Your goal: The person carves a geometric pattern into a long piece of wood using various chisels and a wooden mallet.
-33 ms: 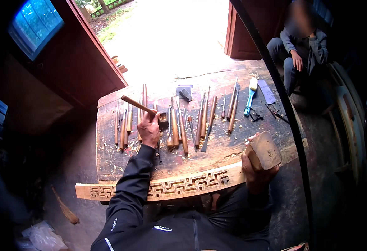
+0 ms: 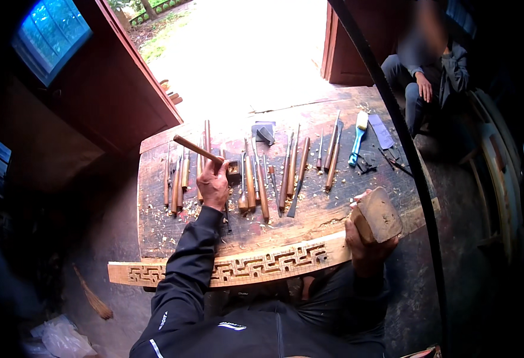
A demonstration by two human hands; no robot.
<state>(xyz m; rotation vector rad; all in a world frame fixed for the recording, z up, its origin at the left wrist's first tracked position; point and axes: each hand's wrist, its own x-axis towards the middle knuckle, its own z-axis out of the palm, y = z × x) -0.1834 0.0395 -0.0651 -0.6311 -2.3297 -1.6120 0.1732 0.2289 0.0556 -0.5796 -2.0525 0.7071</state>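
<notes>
My left hand (image 2: 213, 184) is closed around a slim wooden handle (image 2: 196, 148) above the tools on the workbench. The handle slants up to the left, and its other end is hidden by my fingers. Beside those fingers is a small dark square piece (image 2: 233, 172); I cannot tell whether it joins the handle. At the bench's near right, my right hand (image 2: 366, 247) grips a chunky wooden block (image 2: 380, 216) with a rounded face. A long board (image 2: 268, 265) carved with an angular fretwork pattern lies along the near edge, under my left forearm and next to my right hand.
Several wooden-handled chisels (image 2: 286, 170) lie in a row across the workbench (image 2: 154, 232), among wood shavings. A blue brush (image 2: 357, 140) lies at the far right. Beyond it sits another person (image 2: 429, 83). A straw broom (image 2: 94, 298) and a plastic bag (image 2: 65, 337) are on the left floor.
</notes>
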